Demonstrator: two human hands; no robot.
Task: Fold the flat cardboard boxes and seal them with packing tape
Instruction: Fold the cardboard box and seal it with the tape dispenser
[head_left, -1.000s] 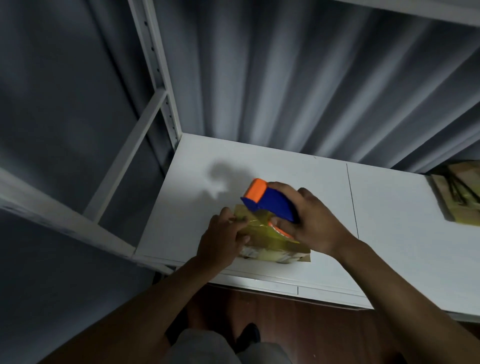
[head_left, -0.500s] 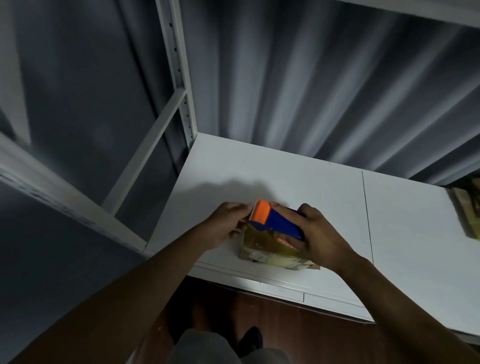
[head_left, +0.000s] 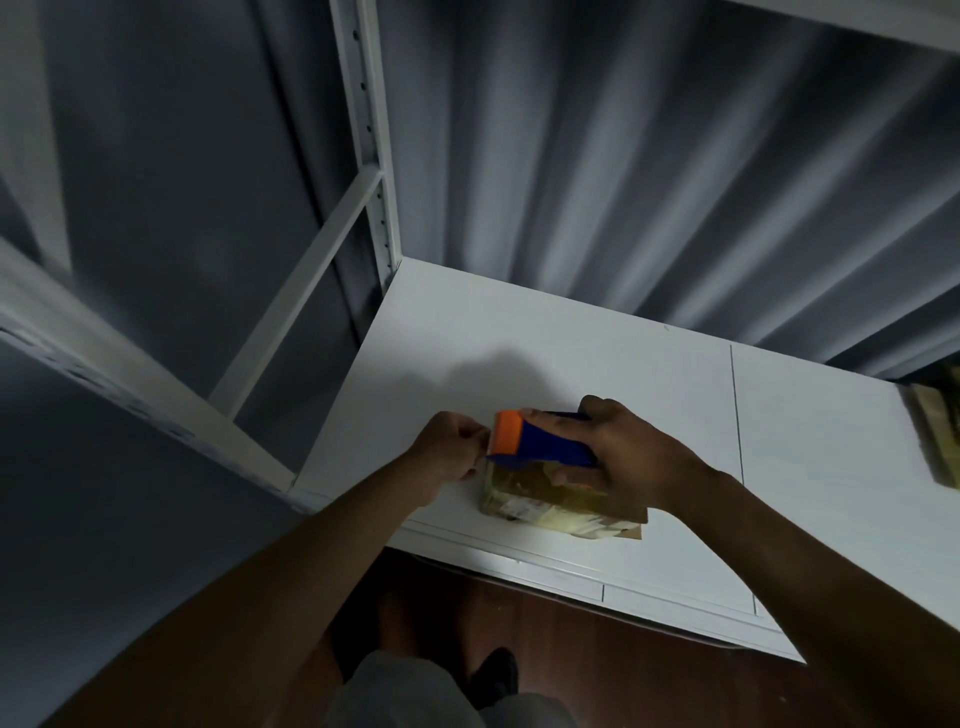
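Grey curtain is hanging behind the white shelf (head_left: 545, 332). Your left hand (head_left: 447, 456) is pinching at the tape dispenser (head_left: 540, 446) nose; your right hand (head_left: 631, 457) is gripping it atop the taped box (head_left: 540, 506) near the front edge.

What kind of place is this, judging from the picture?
Probably a storage or packing room: a white metal shelving rack stands beside a white worktable, grey curtains hang behind it, and more cardboard lies at the table's right edge.
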